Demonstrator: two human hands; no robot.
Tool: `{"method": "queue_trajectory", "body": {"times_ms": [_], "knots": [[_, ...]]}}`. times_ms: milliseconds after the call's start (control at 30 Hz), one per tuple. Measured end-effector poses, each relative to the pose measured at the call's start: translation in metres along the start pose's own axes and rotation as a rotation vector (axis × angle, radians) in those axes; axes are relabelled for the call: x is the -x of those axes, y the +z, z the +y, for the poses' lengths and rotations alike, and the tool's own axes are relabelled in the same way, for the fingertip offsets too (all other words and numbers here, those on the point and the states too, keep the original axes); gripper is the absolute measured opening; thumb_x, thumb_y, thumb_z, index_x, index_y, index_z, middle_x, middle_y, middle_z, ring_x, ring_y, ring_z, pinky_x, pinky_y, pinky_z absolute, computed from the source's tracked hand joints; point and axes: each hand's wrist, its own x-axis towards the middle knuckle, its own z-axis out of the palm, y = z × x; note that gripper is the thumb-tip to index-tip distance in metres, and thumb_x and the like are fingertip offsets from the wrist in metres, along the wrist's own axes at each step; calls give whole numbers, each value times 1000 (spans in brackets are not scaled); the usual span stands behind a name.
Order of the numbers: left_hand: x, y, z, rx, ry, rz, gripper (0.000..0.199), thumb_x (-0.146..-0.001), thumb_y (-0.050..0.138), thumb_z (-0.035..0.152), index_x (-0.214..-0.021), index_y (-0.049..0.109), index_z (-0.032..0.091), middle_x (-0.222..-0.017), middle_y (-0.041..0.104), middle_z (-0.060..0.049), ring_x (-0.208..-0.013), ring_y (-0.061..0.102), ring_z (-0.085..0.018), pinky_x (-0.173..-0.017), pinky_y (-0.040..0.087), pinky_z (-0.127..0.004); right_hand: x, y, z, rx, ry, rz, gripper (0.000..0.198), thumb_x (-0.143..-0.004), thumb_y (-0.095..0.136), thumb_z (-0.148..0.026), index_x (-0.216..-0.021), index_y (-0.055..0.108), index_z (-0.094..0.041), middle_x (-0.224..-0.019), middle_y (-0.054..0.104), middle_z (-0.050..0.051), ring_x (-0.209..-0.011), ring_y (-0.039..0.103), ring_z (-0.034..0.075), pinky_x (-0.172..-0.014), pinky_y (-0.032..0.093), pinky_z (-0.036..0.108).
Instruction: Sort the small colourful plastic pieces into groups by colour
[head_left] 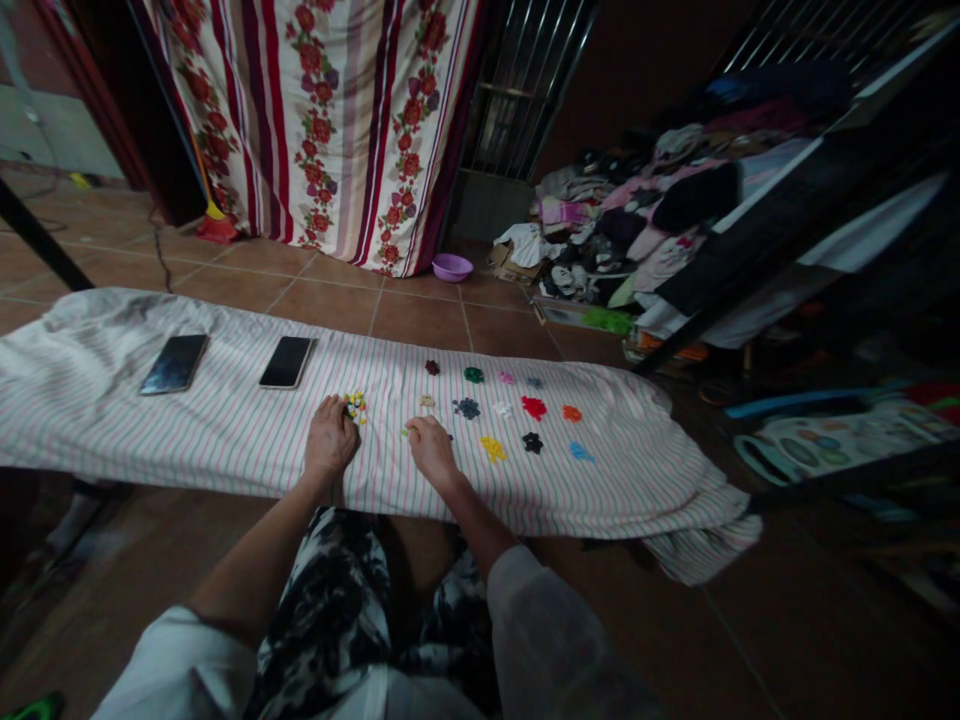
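My left hand (330, 438) lies on the striped cloth, its fingers reaching out to the edge of a mixed pile of tiny pieces (355, 406), mostly yellow, white and green. My right hand (433, 450) is lowered to the cloth with thumb and fingers pinched together. A small lime-green piece (408, 431) shows at its fingertips; the exact grip is too small to see. Just beyond sits a beige heap (427, 401). Right of this hand are sorted heaps, among them dark grey (466, 408), yellow (493, 448), black (532, 442), red (534, 407) and blue (580, 452).
The striped cloth (225, 440) covers a long, low surface. Two phones, one (174, 363) farther left and another (287, 361), lie on it. Behind are a flowered curtain (352, 130), a purple basin (452, 267) and a heap of clothes (622, 210). A dark bar slants along the right.
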Motion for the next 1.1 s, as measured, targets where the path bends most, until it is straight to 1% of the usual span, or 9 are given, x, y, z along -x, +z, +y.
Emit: {"method": "queue_trajectory", "body": {"times_ms": [133, 267, 500, 733, 933, 1100], "knots": [[0, -1, 1, -22, 16, -6, 35, -80, 38, 17, -110, 56, 11, -123, 57, -18, -127, 45, -28, -109, 35, -48, 2, 2, -7, 37, -34, -24, 22, -91, 47, -15, -102, 66, -18, -101, 64, 6, -98, 56, 15, -88, 40, 25], [0, -1, 1, -35, 28, 0, 34, -81, 37, 18, -108, 57, 11, -121, 58, -19, -125, 46, -28, -109, 36, -48, 5, 4, -11, 74, -25, -17, 21, -92, 48, -19, -103, 66, -21, -104, 62, 6, -101, 54, 16, -88, 40, 26], [0, -1, 1, -36, 32, -1, 34, -81, 38, 18, -108, 57, 13, -120, 59, -17, -125, 47, -29, -108, 37, -50, 11, 9, -13, 100, 0, 40, 25, -92, 42, -12, -106, 62, -16, -106, 59, 10, -105, 50, 19, -89, 41, 29], [0, -1, 1, -41, 24, 0, 33, -81, 39, 19, -107, 57, 13, -119, 59, -18, -123, 48, -29, -107, 37, -50, 18, 18, -11, 141, -49, 53, 32, -91, 39, -9, -117, 56, -17, -114, 55, 12, -106, 47, 22, -92, 41, 34], [0, -3, 1, -57, 43, 6, 31, -81, 40, 19, -106, 57, 12, -118, 59, -18, -122, 49, -29, -106, 39, -48, 22, 23, -9, 106, -51, 103, 38, -91, 37, -8, -125, 52, -14, -119, 55, 13, -108, 46, 23, -96, 41, 35], [-1, -2, 2, -56, 62, 17, 29, -78, 40, 17, -102, 57, 15, -112, 61, -15, -118, 52, -28, -105, 40, -48, 23, 22, -6, 81, -49, 98, 44, -86, 38, -3, -126, 52, -16, -122, 54, 13, -112, 46, 22, -98, 40, 35]]}}
